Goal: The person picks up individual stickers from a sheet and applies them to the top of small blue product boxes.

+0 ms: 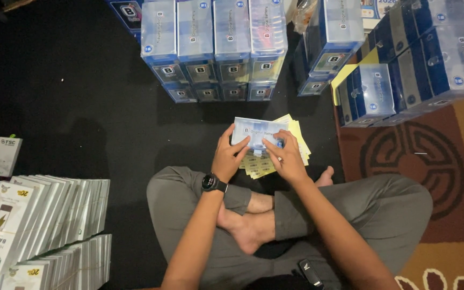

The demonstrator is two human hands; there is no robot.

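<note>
I sit cross-legged on a black floor. Both hands hold a small clear plastic box with a pale blue label (256,131) in front of my knees. My left hand (229,156), with a black watch on its wrist, grips the box's left end. My right hand (285,157) grips its right end, thumb on top. Under the box lies a fan of yellow cards (299,137), partly hidden by my hands.
Stacks of blue and clear boxes stand ahead (213,48) and at the right (414,64). Rows of white packets (49,225) fill the lower left, with one loose packet (5,156) beyond. A patterned brown rug (452,177) lies at right. A dark phone (311,273) rests on my lap.
</note>
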